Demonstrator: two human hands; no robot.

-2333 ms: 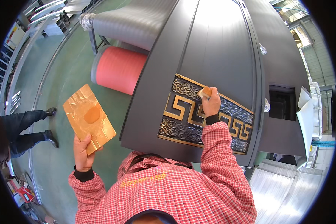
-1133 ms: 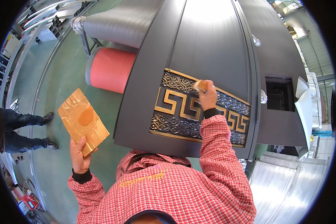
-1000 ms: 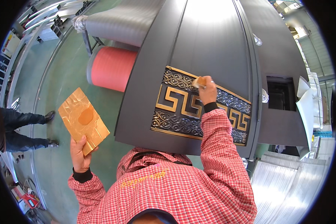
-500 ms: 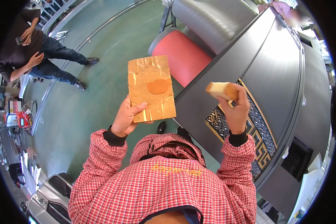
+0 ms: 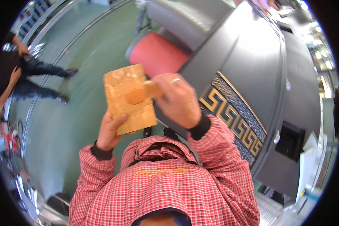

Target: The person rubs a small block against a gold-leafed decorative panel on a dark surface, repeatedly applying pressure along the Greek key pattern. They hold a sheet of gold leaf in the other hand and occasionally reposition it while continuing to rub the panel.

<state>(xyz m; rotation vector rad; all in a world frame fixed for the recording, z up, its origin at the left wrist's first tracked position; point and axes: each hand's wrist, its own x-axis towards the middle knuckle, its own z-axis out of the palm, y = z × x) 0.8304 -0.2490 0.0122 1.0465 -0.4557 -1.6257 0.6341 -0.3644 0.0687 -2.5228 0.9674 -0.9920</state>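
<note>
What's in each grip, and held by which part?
Left grip: the card, near its lower left corner, thumb on top. Right grip: the block, by the end away from the card.

A loose smock (image 5: pixel 162 192) in a fine red-and-white check is worn, its neckline bordered by dark trim (image 5: pixel 162 209) and its front marked with a line of slanting yellow-orange lettering (image 5: pixel 160 172). The full, wrinkled sleeves (image 5: pixel 215 140) are cut from the same checked cloth and are finished with snug, plain black cuffs (image 5: pixel 101 151). A pale, shiny ring (image 5: pixel 175 80) is worn on the right hand (image 5: pixel 179 101), and dark shoes (image 5: pixel 147 132) are seen in part beyond the smock.
</note>
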